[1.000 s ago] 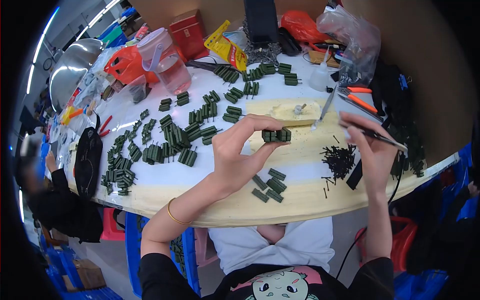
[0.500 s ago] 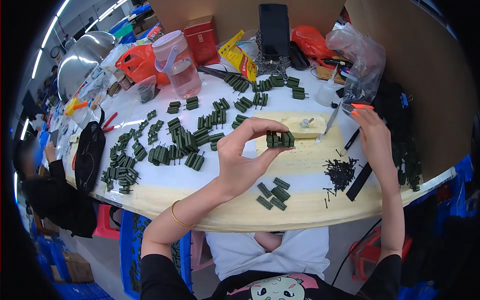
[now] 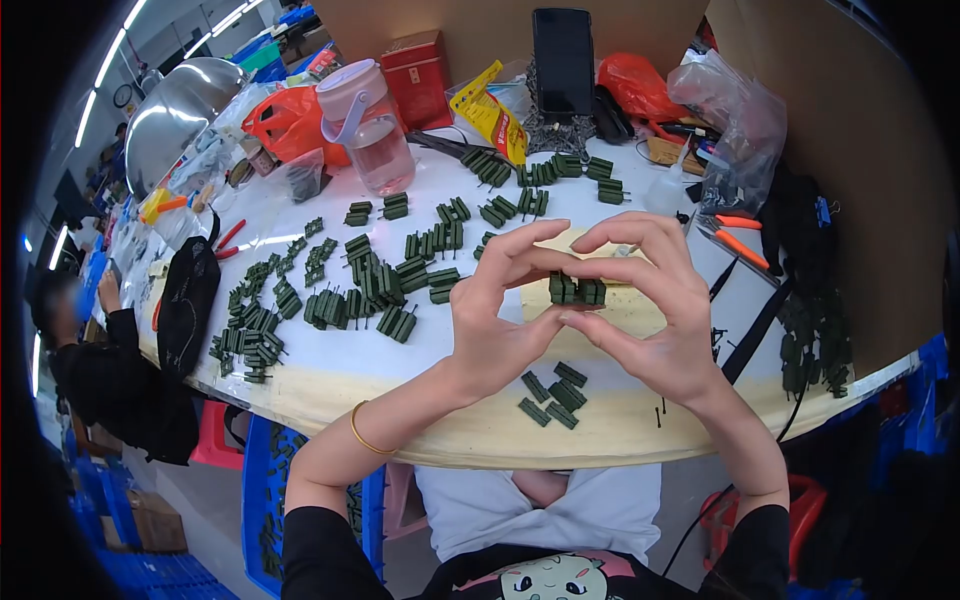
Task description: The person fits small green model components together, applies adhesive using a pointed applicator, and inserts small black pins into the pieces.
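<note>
A small dark green ribbed plastic part [image 3: 578, 290] is held up above the table between both hands. My left hand [image 3: 497, 325] pinches it from the left with thumb and fingers. From the other side my right hand [image 3: 660, 325] curves round, its thumb and fingertips closed at the part's right end. Just below the hands, several loose green pieces [image 3: 560, 393] lie on the table. Many similar green assemblies [image 3: 370, 280] with thin dark pins stand in groups to the left. An orange-handled tool, seemingly pliers [image 3: 740, 240], lies right of my right hand.
A pink-lidded water jug [image 3: 367, 130], a red box [image 3: 416, 80] and a phone on a stand [image 3: 563, 65] line the back. Red pliers [image 3: 230, 240] and a black bag [image 3: 188, 300] lie left. A blue crate [image 3: 262, 500] stands below; another person [image 3: 110, 345] sits far left.
My right hand has left the orange-handled tool and come left to the green part. The tool now lies on the table. My left hand keeps its hold; the view has shifted slightly.
</note>
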A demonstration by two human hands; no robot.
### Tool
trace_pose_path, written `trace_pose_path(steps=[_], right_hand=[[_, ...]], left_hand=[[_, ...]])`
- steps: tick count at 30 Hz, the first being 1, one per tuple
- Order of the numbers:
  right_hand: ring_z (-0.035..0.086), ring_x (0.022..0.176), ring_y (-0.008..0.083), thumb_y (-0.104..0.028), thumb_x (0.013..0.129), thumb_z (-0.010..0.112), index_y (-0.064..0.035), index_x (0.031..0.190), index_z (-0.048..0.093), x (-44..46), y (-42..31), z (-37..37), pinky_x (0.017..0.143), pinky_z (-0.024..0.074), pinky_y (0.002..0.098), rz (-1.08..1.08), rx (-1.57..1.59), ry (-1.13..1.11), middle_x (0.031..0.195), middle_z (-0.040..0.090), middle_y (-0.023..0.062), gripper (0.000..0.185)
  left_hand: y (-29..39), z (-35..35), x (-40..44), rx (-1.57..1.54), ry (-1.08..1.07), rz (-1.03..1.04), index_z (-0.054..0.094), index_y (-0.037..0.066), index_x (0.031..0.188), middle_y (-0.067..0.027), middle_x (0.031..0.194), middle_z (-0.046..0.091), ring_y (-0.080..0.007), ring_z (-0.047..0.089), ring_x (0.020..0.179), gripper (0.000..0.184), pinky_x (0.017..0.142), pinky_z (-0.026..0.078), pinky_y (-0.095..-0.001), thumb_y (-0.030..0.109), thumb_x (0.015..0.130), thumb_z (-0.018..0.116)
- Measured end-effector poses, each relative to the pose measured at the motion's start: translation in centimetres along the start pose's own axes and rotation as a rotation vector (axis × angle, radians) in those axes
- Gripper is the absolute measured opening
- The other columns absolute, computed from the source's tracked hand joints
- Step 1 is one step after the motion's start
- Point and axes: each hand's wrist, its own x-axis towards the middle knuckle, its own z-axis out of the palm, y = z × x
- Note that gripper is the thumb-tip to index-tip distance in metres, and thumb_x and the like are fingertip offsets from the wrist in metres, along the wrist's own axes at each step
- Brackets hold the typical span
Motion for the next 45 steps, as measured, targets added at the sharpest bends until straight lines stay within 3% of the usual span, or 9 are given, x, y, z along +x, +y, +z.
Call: trace_pose_path(steps=[8, 13, 17, 22, 28, 32, 45], right_hand=[[0.048, 0.104, 0.0238, -0.002, 0.064, 0.076, -0.0057, 0.091, 0.069, 0.0, 0.3, 0.4, 0.09, 0.0418, 0.0359, -0.023, 0.036, 0.032, 0.105, 0.063, 0.0043, 0.029], [0.051, 0.103, 0.0225, -0.002, 0.063, 0.079, -0.0071, 0.089, 0.071, 0.0, 0.3, 0.1, 0.089, 0.043, 0.0354, -0.036, -0.009, 0.028, 0.1, 0.064, 0.0032, 0.028], [0.051, 0.101, 0.0216, -0.002, 0.063, 0.08, -0.0072, 0.087, 0.069, 0.0, 0.5, -0.5, 0.086, 0.0445, 0.0342, -0.13, -0.104, 0.088, 0.097, 0.065, 0.0019, 0.027], [0.051, 0.096, 0.0202, -0.002, 0.062, 0.078, -0.0069, 0.087, 0.068, -0.5, 0.6, 0.2, 0.087, 0.0418, 0.0344, -0.006, 0.052, 0.149, 0.096, 0.065, 0.0014, 0.027], [0.053, 0.093, 0.0195, -0.001, 0.062, 0.081, -0.0084, 0.088, 0.068, -0.7, 0.8, -0.1, 0.083, 0.0444, 0.0332, -0.018, 0.106, 0.108, 0.094, 0.065, 0.0023, 0.03], [0.053, 0.087, 0.0182, 0.0, 0.061, 0.081, -0.0084, 0.089, 0.069, -0.9, 1.0, -0.4, 0.082, 0.0426, 0.0334, -0.15, 0.033, 0.081, 0.091, 0.065, 0.003, 0.032], [0.052, 0.084, 0.0208, -0.001, 0.065, 0.078, -0.0082, 0.093, 0.069, -1.2, 1.2, 0.3, 0.083, 0.0417, 0.0356, -0.263, -0.079, 0.127, 0.093, 0.066, 0.0037, 0.03]], left_hand=[[-0.6, 0.0, -0.1, 0.03, -0.029, 0.054, 0.05, 0.001, 0.128, -0.0109, 0.097, 0.069, -0.0179, 0.068, 0.087, 0.071, 0.083, 0.057, -0.0284, -0.013, 0.062, 0.072], [-0.4, 0.5, -0.2, -0.038, 0.019, 0.062, 0.056, 0.0, 0.123, -0.0105, 0.099, 0.069, -0.018, 0.067, 0.086, 0.063, 0.08, 0.056, -0.028, -0.012, 0.062, 0.072], [0.0, -0.3, 0.5, 0.223, -0.068, 0.174, 0.065, 0.0, 0.111, -0.0095, 0.099, 0.07, -0.0177, 0.066, 0.083, 0.049, 0.076, 0.054, -0.0269, -0.011, 0.064, 0.072], [0.2, -0.3, 0.4, 0.146, -0.05, 0.152, 0.071, 0.0, 0.099, -0.0088, 0.099, 0.071, -0.017, 0.064, 0.08, 0.036, 0.073, 0.052, -0.0255, -0.011, 0.064, 0.071], [0.1, -0.3, 0.1, 0.076, -0.047, 0.094, 0.072, 0.001, 0.095, -0.0093, 0.096, 0.071, -0.0158, 0.064, 0.078, 0.032, 0.073, 0.051, -0.0237, -0.01, 0.065, 0.071], [0.2, -0.4, 0.1, -0.005, -0.062, 0.071, 0.072, 0.001, 0.092, -0.0094, 0.093, 0.071, -0.0157, 0.064, 0.077, 0.031, 0.072, 0.051, -0.0237, -0.01, 0.064, 0.071], [0.2, -0.3, 0.0, 0.044, -0.066, 0.104, 0.072, 0.001, 0.09, -0.0093, 0.09, 0.072, -0.0163, 0.064, 0.075, 0.03, 0.068, 0.051, -0.024, -0.01, 0.062, 0.072]])
